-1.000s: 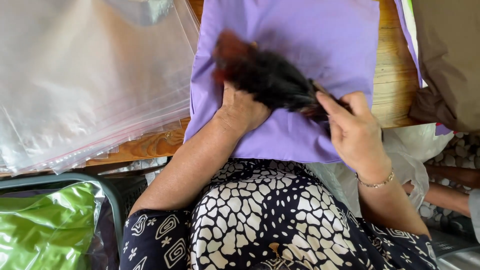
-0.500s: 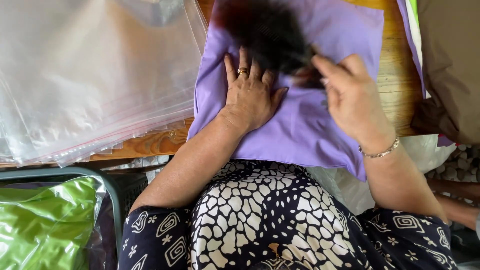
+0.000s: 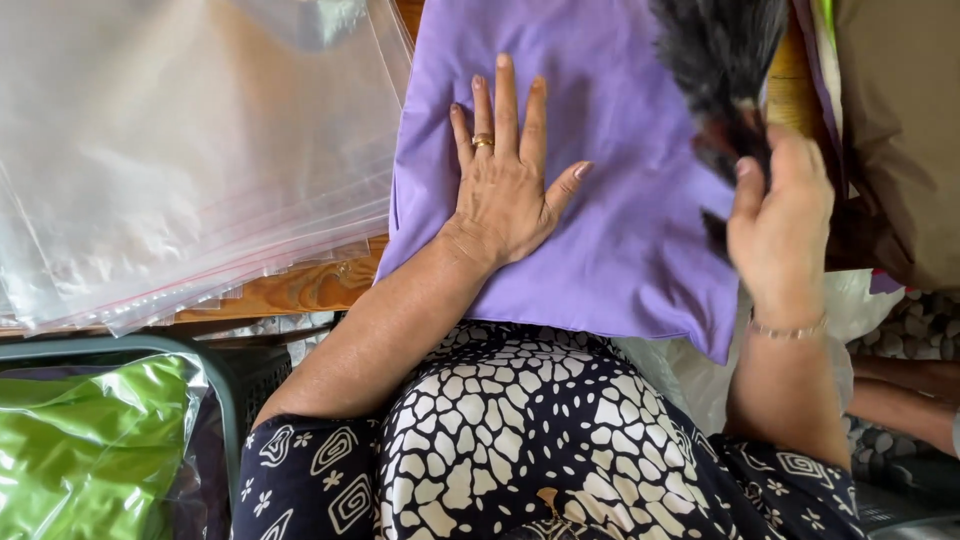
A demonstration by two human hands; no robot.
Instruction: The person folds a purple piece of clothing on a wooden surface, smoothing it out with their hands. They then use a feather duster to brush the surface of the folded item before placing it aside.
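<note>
A folded purple cloth [image 3: 620, 230] lies on a wooden table and hangs over its near edge toward my lap. My left hand [image 3: 505, 180] rests flat on the cloth, fingers spread, a gold ring on one finger. My right hand [image 3: 780, 225], with a bracelet at the wrist, grips the handle of a black bristly brush [image 3: 715, 60], held up over the cloth's right side. The bristles reach to the top edge of the view.
A stack of clear plastic zip bags [image 3: 180, 150] covers the table's left part. A basket with green bagged cloth [image 3: 90, 450] stands at lower left. A brown fabric item [image 3: 900, 130] lies at right. White plastic [image 3: 860, 300] hangs below it.
The brush has swept from the cloth's middle up and to the right. My left hand has slid up the cloth and flattened with fingers spread.
</note>
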